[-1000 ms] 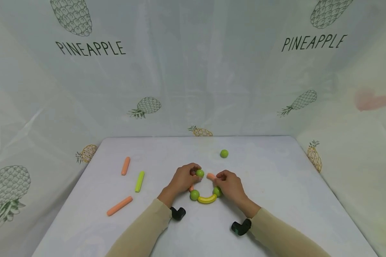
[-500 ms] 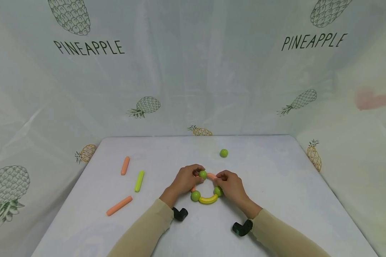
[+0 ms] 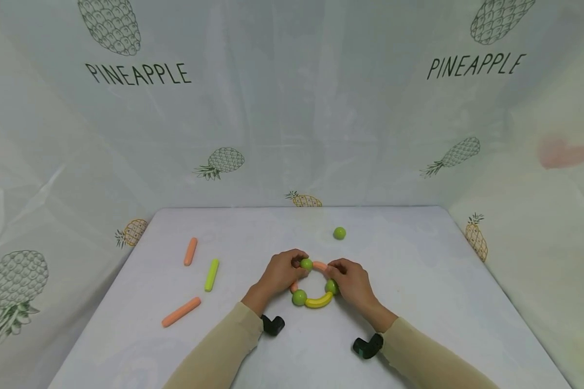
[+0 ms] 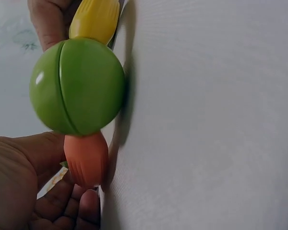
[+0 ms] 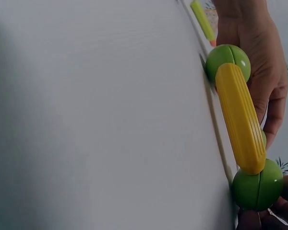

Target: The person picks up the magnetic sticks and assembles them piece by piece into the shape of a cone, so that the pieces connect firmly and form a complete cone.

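Observation:
In the head view, green balls and curved rods form a small ring at mid-table. My left hand (image 3: 279,273) pinches the upper-left green ball (image 3: 306,264), which touches the end of an orange curved rod (image 3: 319,266). My right hand (image 3: 352,283) pinches that rod near its right end, just above another green ball (image 3: 331,287). A yellow curved rod (image 3: 318,301) links this ball to the lower-left green ball (image 4: 79,86). Beside my left fingers, a second orange rod (image 4: 86,160) joins the lower-left ball; its upper part is hidden by the hand.
A loose green ball (image 3: 339,233) lies farther back. To the left lie an orange stick (image 3: 190,252), a yellow-green stick (image 3: 211,275) and another orange stick (image 3: 181,312). A pineapple-print curtain (image 3: 292,119) hangs behind the white table (image 3: 418,324).
My left hand has moved slightly right with its green ball, closing the gap to the orange rod. The lower balls and yellow rod have shifted a little to the right.

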A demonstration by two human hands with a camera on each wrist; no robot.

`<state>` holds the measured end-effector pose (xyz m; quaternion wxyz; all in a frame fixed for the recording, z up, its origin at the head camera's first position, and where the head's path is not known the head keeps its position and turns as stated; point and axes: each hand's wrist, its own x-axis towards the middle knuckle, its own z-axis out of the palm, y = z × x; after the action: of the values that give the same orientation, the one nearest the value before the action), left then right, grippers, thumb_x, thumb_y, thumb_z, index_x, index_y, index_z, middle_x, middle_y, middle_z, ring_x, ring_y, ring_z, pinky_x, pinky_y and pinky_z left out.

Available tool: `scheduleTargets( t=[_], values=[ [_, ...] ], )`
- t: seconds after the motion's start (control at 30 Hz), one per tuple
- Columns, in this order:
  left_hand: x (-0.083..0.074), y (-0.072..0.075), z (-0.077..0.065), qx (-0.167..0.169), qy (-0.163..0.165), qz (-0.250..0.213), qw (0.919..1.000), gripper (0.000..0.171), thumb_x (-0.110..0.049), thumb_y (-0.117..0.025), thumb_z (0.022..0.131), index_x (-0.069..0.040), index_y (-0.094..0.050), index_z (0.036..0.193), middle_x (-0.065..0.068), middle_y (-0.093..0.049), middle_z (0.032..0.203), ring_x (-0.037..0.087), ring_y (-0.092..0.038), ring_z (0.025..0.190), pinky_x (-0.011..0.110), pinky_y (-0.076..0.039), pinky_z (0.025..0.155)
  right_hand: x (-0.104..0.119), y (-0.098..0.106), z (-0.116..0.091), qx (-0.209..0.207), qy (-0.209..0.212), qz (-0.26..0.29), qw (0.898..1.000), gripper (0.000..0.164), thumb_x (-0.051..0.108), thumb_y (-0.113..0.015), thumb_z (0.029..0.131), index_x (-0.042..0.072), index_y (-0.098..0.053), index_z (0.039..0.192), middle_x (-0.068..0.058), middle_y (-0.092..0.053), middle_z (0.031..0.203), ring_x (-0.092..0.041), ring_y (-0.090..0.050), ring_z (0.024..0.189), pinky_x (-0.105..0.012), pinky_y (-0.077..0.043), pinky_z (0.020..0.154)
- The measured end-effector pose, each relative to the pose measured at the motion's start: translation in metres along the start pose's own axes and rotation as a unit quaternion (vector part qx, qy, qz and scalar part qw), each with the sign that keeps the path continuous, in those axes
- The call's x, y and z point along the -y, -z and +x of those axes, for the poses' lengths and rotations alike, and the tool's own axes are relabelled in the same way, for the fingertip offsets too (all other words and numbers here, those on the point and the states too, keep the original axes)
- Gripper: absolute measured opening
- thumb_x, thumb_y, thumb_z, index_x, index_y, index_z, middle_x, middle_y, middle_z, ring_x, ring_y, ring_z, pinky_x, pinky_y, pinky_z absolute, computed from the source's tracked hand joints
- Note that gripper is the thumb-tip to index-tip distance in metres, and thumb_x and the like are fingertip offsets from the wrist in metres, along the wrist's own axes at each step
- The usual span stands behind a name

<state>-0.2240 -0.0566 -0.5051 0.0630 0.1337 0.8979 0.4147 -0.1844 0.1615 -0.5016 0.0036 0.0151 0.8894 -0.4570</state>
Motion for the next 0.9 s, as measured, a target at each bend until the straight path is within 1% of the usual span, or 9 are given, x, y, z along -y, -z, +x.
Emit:
scheduleTargets(
  t=[0.1,0.2,0.37,0.5,0.6,0.77,0.9],
  values=[
    [0.001,0.001,-0.002,-0.011,0.014,0.000,0.9998,0.033,-0.026,-0.080,0.095,-0.019,-0.072,0.127,-0.003,-0.072,0.111,0.012,-0.063,0.098,0.035,-0.054,0.086,-0.004,0.002,-0.002,-0.004,0.004,-0.009,1.000,0.023,0.029,-0.067,0.105,0.012,-0.076,0.116,-0.001,-0.075,0.103,-0.016,-0.063,0.091,-0.033,-0.052,0.081],
    [0.003,0.002,-0.005,-0.026,0.030,-0.008,0.9992,0.033,-0.025,-0.081,0.094,-0.019,-0.071,0.125,-0.003,-0.072,0.115,0.012,-0.064,0.099,0.035,-0.055,0.086,-0.007,0.005,-0.007,-0.009,0.009,-0.011,1.000,0.023,0.030,-0.069,0.104,0.013,-0.076,0.116,-0.001,-0.075,0.104,-0.016,-0.064,0.092,-0.032,-0.052,0.079],
    [0.006,0.005,-0.010,-0.046,0.027,-0.008,0.9986,0.031,-0.024,-0.081,0.094,-0.016,-0.070,0.122,-0.001,-0.071,0.114,0.013,-0.063,0.097,0.034,-0.055,0.083,-0.008,0.006,-0.012,-0.003,0.021,-0.009,1.000,0.026,0.029,-0.075,0.099,0.011,-0.075,0.117,-0.002,-0.076,0.106,-0.015,-0.067,0.095,-0.032,-0.055,0.080],
    [0.006,0.007,-0.014,-0.052,0.025,-0.001,0.9984,0.030,-0.023,-0.081,0.093,-0.015,-0.069,0.120,0.000,-0.070,0.110,0.013,-0.061,0.094,0.034,-0.053,0.081,-0.005,0.003,-0.012,0.006,0.015,-0.029,0.999,0.031,0.030,-0.077,0.097,0.009,-0.075,0.120,-0.002,-0.076,0.106,-0.016,-0.067,0.097,-0.036,-0.056,0.085],
    [0.005,0.008,-0.016,-0.054,0.026,0.003,0.9982,0.030,-0.023,-0.081,0.093,-0.015,-0.069,0.119,-0.001,-0.068,0.107,0.014,-0.059,0.092,0.033,-0.052,0.080,-0.002,0.001,-0.011,0.010,0.011,-0.042,0.999,0.032,0.028,-0.077,0.096,0.007,-0.075,0.121,-0.003,-0.075,0.103,-0.016,-0.066,0.093,-0.035,-0.055,0.082],
    [0.005,0.009,-0.019,-0.056,0.027,0.008,0.9981,0.030,-0.023,-0.082,0.093,-0.014,-0.069,0.118,-0.001,-0.069,0.105,0.013,-0.060,0.092,0.033,-0.053,0.080,-0.002,-0.003,-0.010,0.002,0.018,-0.045,0.999,0.028,0.023,-0.078,0.095,0.007,-0.074,0.118,-0.003,-0.070,0.097,-0.016,-0.059,0.085,-0.029,-0.049,0.072],
    [0.004,0.010,-0.021,-0.054,0.031,0.011,0.9980,0.030,-0.024,-0.082,0.092,-0.014,-0.069,0.118,-0.001,-0.069,0.104,0.013,-0.060,0.092,0.033,-0.053,0.081,-0.002,-0.004,-0.010,-0.009,0.019,-0.042,0.999,0.027,0.021,-0.078,0.094,0.009,-0.074,0.117,-0.004,-0.069,0.098,-0.018,-0.056,0.087,-0.030,-0.046,0.072]
  ],
)
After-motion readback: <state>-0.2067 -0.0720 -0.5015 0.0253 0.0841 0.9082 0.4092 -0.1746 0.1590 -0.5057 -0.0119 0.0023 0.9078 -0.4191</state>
